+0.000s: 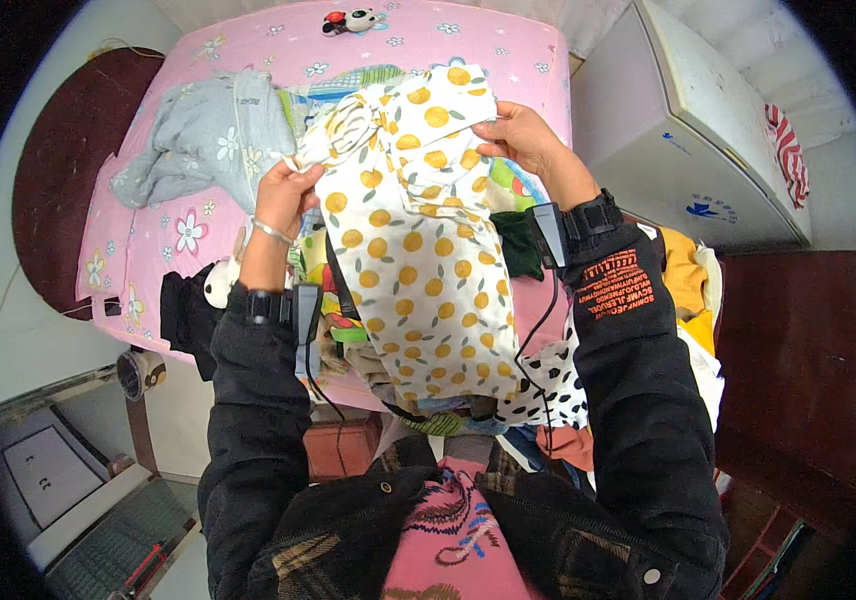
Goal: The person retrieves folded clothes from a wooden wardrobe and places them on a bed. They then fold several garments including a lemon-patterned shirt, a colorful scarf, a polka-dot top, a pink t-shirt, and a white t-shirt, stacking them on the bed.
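A white cotton garment printed with orange fruit and leaves (pixel 428 270) is stretched out before me over a heap of clothes. My left hand (pixel 285 196) pinches its left edge near a gathered, ruffled part. The upper right corner is between the thumb and fingers of my right hand (pixel 521 142). Left of the garment lies a crumpled grey garment with flower prints (pixel 210 139). A dark green cloth (pixel 518 244) shows below my right hand. The garment's lower end hangs towards me, over a white cloth with black spots (pixel 555 375). Its underside is hidden.
The pink flowered bedsheet (pixel 398 45) carries a panda plush toy (pixel 350 21) at its far side. Black cloth (pixel 186 311) lies by my left forearm. A white refrigerator (pixel 687 142) stands at the right, with yellow clothing (pixel 687 285) nearer me. A dark red round board (pixel 82 180) leans at the left.
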Available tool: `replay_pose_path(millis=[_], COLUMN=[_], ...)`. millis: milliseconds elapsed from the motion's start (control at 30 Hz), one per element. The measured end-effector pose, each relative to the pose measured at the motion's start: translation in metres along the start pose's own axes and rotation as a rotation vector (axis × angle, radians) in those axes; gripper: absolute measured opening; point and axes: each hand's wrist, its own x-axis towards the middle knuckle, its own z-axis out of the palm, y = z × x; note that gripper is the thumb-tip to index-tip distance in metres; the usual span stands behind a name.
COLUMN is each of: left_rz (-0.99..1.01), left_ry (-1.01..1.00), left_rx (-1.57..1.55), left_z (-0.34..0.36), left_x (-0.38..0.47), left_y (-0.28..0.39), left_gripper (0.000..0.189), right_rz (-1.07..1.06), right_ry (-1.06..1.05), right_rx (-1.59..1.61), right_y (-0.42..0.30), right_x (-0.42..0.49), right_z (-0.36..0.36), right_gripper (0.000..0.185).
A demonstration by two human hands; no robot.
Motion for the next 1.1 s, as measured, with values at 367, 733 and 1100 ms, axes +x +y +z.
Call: replay_pose_path(millis=[367,733,1100], left_rz=[0.350,0.560,0.752], left_ry=[0.004,-0.312,-0.171], left_rx=[0.703,0.875,1.117], left_z=[-0.013,-0.019,0.031], left_x=[-0.102,-0.175,-0.087], left_y=[-0.045,-0.144,-0.097], left_gripper=[0.018,0.029,0.030], right_rz=[-0.488,-0.009,0.230], right_ry=[-0.109,0.042,-0.023], right_rx=[-0.488,-0.272,-0.175], right_y=[0.083,0.222,0.206], right_x=[-0.078,-0.121,-0.117], right_z=[-0.023,-0.042,-0.024], right_gripper=[0.037,0.020,0.047])
